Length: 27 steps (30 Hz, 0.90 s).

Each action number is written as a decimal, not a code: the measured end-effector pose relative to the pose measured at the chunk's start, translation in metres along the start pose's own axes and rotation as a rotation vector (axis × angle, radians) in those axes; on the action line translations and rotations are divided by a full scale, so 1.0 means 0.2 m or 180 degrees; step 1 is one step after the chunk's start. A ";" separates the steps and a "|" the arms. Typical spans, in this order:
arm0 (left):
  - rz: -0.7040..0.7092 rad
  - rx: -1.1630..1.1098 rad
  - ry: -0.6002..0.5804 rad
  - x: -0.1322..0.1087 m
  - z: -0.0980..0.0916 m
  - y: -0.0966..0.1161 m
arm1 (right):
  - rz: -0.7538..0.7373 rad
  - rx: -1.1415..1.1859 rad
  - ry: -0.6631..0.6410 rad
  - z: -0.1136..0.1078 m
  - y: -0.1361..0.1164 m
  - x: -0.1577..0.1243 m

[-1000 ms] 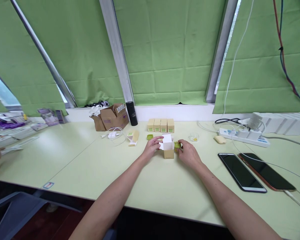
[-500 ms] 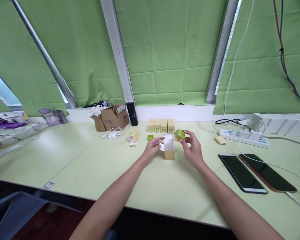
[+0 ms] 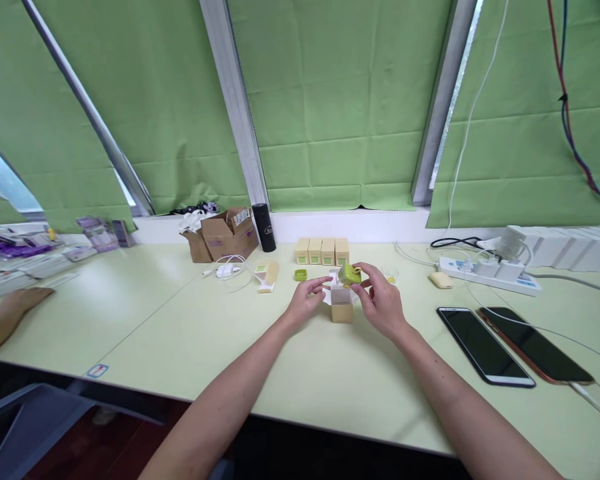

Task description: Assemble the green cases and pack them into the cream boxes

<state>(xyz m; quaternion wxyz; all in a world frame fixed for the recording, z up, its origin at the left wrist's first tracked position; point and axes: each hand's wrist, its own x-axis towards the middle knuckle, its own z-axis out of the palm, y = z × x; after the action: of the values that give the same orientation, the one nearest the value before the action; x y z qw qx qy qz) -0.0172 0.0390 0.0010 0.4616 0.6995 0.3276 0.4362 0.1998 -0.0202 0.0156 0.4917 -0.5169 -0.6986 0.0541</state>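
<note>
A small open cardboard box with white inner flaps stands on the pale table. My right hand grips a small green item with a yellow-green loop, holding it just above the box opening. At the box's left side is my left hand, its fingers around the white flap. Behind the box lies a small green square piece. Several closed small boxes stand in a row farther back. An opened carton piece lies to the left.
A brown carton and a black bottle stand at the back. Two phones and a power strip with cables lie at the right. Another person's hand rests at the far left.
My right hand has moved left with the green item, bringing it over the box. The box has shifted slightly. At the far left, the other person's arm has reached farther onto the table.
</note>
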 end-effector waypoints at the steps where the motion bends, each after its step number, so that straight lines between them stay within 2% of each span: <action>1: -0.0012 -0.0007 -0.0022 0.00 0.00 0.00 | -0.0024 -0.0067 0.0001 0.00 0.01 0.00; 14: -0.0080 -0.0201 -0.0101 0.00 0.01 0.01 | -0.0033 -0.0564 -0.0379 -0.01 0.02 -0.02; 27: -0.0012 -0.0208 -0.0118 0.01 0.00 -0.02 | -0.0299 -0.0635 -0.0682 0.01 -0.02 -0.05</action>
<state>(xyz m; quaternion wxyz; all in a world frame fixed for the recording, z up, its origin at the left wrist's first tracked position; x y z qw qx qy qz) -0.0174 0.0417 -0.0020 0.4910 0.6914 0.3059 0.4328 0.1954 -0.0283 0.0112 0.3626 -0.5212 -0.7724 0.0162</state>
